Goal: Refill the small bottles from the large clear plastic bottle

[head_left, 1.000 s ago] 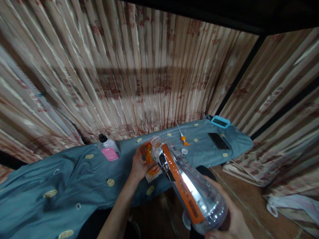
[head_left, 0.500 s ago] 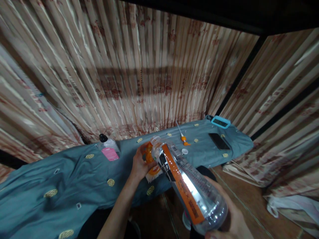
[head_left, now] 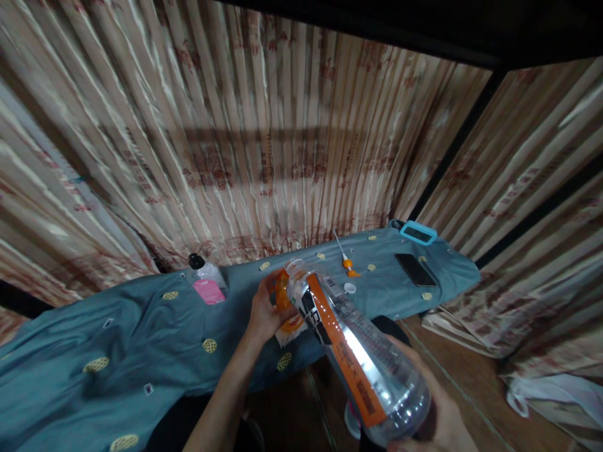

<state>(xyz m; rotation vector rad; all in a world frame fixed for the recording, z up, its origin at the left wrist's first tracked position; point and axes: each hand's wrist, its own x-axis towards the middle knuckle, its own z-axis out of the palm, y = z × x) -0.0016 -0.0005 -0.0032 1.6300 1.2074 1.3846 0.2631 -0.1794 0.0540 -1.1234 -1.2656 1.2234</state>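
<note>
Holding clear bottle (head_left: 351,351) in right hand (head_left: 436,408), tilted beside orange bottle (head_left: 282,294), clasped in left hand (head_left: 264,314), above teal cloth (head_left: 155,339) | done: pump (head_left: 347,263), white cap (head_left: 349,288) off | refitting: outstanding | flow: unclear

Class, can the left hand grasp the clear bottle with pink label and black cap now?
Probably not: the left hand holds the translucent orange bottle, though only teal cloth separates it from the pink-labelled bottle.
</note>
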